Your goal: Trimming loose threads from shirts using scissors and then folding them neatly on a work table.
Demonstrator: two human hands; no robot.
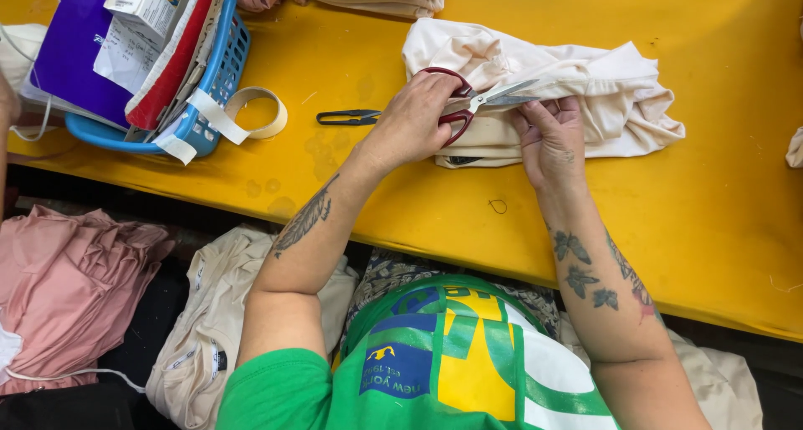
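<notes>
Seen from above, the left hand [416,116] is gripping red-handled scissors [473,104] while the right hand [552,141] is pressing flat, fingers spread, on the soft, limp cream garment [585,95] lying on the yellow table [669,229], probably best pinned near the cut.

I see a yellow table [686,229], cream garment [602,87], black thread snips [347,117], tape roll [259,112], blue basket [213,79] on it.
</notes>
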